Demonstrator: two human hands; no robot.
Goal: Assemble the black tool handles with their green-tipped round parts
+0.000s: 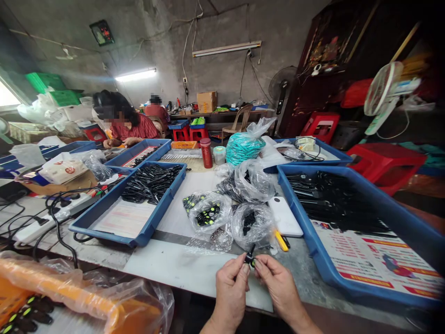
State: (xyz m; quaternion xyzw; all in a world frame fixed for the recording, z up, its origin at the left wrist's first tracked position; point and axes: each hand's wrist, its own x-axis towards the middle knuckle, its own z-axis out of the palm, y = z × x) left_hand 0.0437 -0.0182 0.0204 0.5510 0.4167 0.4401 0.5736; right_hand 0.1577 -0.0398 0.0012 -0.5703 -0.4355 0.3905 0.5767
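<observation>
Smooth plastic part (249,258), glossy crinkled bags (263,226).

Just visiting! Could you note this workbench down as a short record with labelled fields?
Left hand: pinching a small black part with a bright green spot
Right hand: gripping the same part
Ahead: open clear plastic bag of black-and-green pieces
Tray at left: blue, rectangular, holding elongated black parts
Tray at right: blue, rectangular, black parts above printed paper
Background: person in red top, seated
</observation>
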